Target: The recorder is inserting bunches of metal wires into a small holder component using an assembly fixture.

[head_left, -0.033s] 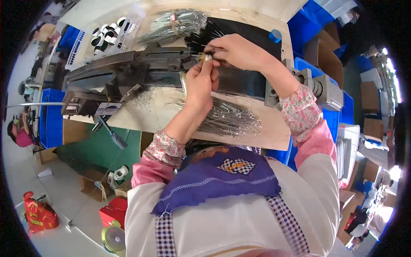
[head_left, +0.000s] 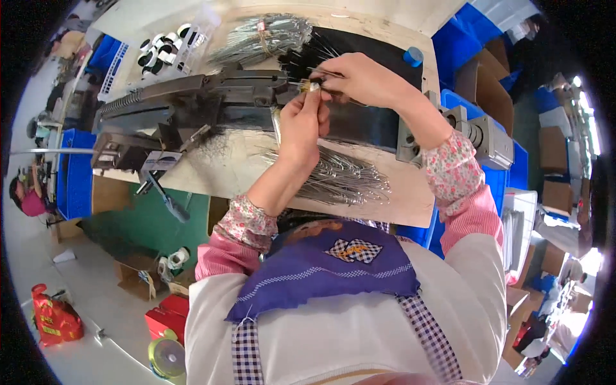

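Observation:
My left hand (head_left: pixel 301 125) is raised at the right end of a long dark metal machine (head_left: pixel 240 90), thumb and fingers pinched together. What they pinch is too small to make out. Close against those fingertips is my right hand (head_left: pixel 359 78), its fingers curled down over thin metal wire. Both hands meet over a dark surface, and the right fingertips are partly hidden. Just beyond them lies a black pile (head_left: pixel 298 61) with thin wire ends sticking out. Nearer to me, beside my left wrist, a loose heap of silvery looped wires (head_left: pixel 343 176) rests on the pale tabletop (head_left: pixel 407 205).
A tied bundle of silvery wires (head_left: pixel 263 38) lies at the back. Left of it stands a white plastic basket (head_left: pixel 196 45) with black-and-white round pieces. A blue cap-like object (head_left: pixel 412 56) sits at the back right. A metal machine block (head_left: pixel 484 138) and blue bins (head_left: pixel 459 32) flank the right side.

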A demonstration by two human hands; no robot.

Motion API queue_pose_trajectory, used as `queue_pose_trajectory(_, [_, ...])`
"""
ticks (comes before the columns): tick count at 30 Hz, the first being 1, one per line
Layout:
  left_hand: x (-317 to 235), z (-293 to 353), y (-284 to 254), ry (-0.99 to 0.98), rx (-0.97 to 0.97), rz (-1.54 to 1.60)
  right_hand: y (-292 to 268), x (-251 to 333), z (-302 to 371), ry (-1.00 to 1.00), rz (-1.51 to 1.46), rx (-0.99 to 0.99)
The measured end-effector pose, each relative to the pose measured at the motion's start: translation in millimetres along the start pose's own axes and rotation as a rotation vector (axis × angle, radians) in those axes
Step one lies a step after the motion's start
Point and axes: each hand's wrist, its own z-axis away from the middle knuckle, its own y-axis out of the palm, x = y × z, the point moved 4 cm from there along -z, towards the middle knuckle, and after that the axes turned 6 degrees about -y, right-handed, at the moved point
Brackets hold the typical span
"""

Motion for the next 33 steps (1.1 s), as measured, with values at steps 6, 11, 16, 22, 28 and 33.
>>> queue_pose_trajectory(6, [-6,-1,0,0.031,0.044,0.112,-11,-3,-1,0.008,-0.254,-0.041])
queue_pose_trajectory(11, [3,-9,-1,-0.005,0.105,-0.045,-19,-10,-3,0.181,-0.443,0.083])
queue_pose_trajectory(16, [-8,-5,20,-0.107,0.421,0.429,-28,-4,-9,0.049,-0.073,0.054])
queue_pose_trajectory(22, [-20,-1,6,-0.250,0.417,0.718,-9,39,24,-0.430,0.622,-0.414])
queue_pose_trajectory(28, [-21,3,-1,-0.161,0.381,0.684,-22,30,13,-0.321,0.262,-0.562])
queue_pose_trajectory(33, [-22,6,0,-0.095,0.271,0.696,-9,28,7,-0.222,0.375,-0.408])
